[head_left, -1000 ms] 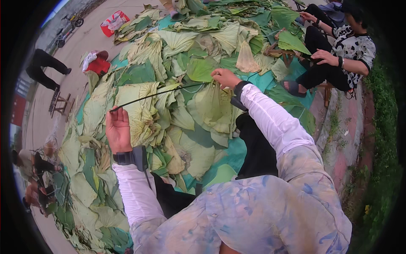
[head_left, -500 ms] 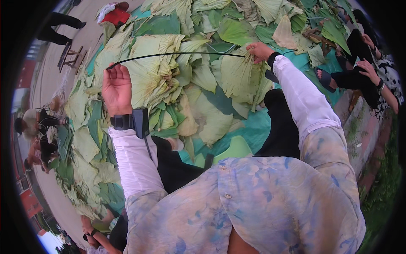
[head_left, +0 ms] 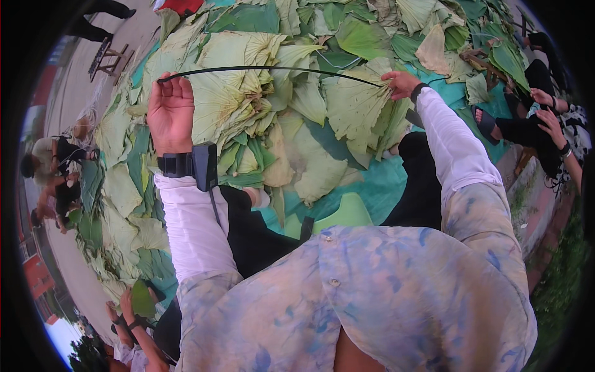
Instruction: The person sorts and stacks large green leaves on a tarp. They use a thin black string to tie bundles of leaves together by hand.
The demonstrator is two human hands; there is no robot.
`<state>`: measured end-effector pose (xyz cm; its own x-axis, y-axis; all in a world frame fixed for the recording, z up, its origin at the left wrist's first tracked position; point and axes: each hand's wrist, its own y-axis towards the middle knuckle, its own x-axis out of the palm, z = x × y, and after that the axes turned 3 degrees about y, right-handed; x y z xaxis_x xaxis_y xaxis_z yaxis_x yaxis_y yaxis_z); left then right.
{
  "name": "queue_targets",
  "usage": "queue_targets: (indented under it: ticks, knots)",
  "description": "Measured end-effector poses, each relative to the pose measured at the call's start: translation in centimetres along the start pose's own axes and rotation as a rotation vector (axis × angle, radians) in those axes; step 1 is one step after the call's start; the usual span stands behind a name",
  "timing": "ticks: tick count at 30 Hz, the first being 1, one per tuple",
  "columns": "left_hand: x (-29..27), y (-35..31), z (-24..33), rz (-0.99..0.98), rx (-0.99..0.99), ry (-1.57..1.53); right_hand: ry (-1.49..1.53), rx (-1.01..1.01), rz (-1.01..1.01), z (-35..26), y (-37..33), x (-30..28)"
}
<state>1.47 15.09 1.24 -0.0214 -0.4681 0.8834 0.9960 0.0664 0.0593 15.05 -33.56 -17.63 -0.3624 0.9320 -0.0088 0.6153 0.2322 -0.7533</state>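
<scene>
A: Under everything a teal sheet [head_left: 381,180] is spreading on the ground, carrying a heap of green and yellowing leaves [head_left: 319,177]. Some red thing [head_left: 180,5] is sitting cut off up top — can't tell if it's holding anything.

B: And the hands?

A: Left hand [head_left: 171,121] is pinching one end of a black strip [head_left: 266,67], right hand [head_left: 403,85] is pinching the other — it's bowing above the leaves.

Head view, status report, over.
Left hand holds one end of black strip. Right hand at its other end. Strip bowed over pale leaves; nothing across it.
</scene>
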Motion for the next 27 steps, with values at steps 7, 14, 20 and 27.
queue_targets:
  ticks: [7,14,20,27]
  knots:
    - [0.2,0.6,0.1,-0.008,-0.06,-0.056,-0.639,-0.128,0.305,1.7,1.7,-1.0]
    - [1.1,0.6,-3.7,0.012,-0.075,0.146,-0.798,-0.607,0.259,-3.9,-1.3,3.4]
    - [5.1,-1.7,-9.4,-0.003,-0.243,0.268,-0.083,-0.697,-0.146,-9.5,-18.0,19.6]
    - [5.1,-2.2,-11.2,0.0,-0.311,0.699,-0.083,-0.623,-0.221,-8.4,-19.4,21.6]
